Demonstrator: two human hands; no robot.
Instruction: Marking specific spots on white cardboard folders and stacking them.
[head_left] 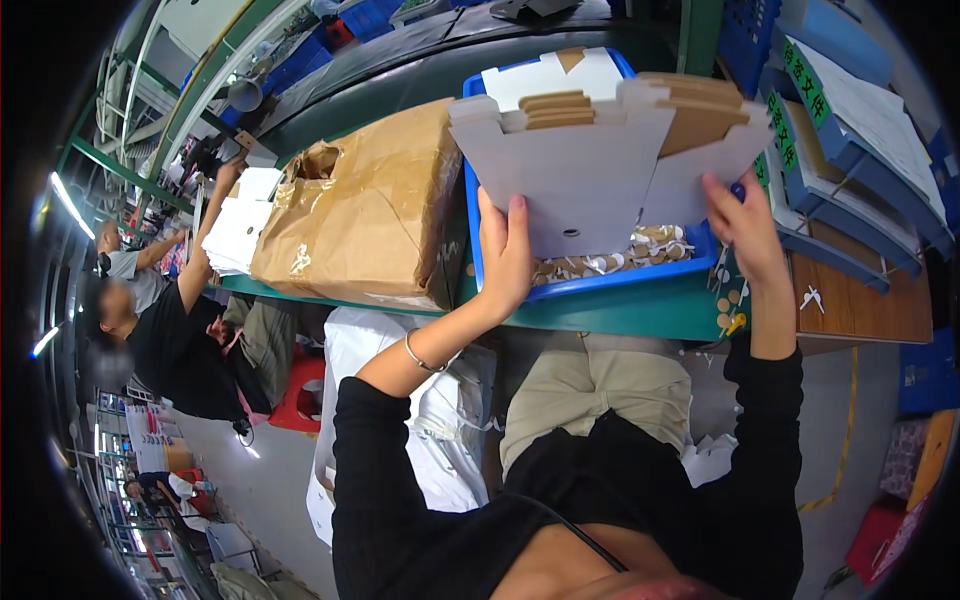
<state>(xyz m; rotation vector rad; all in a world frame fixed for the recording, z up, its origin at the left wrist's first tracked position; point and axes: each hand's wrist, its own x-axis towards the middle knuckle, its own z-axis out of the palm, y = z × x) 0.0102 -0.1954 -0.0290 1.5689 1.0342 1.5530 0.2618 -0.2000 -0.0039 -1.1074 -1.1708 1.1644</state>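
A stack of flat die-cut cardboard blanks (585, 195), white on the face and brown on some edges, stands tilted over a blue plastic bin (610, 288). My left hand (505, 245) grips its lower left side, thumb on the white face. At the right side of the stack, my right hand (745, 225) has its fingers closed on the edge. A small dark blue round thing (738, 190) shows by the right fingers; its kind I cannot make out. Small brown and white cardboard scraps (600, 265) lie in the bin below the blanks.
Left of the bin sits a large taped brown carton (360, 205) with a torn hole. Blue file trays (850, 150) with papers stand at the right. A white sack (440, 430) is below the table edge. A co-worker (170, 330) works at the far left.
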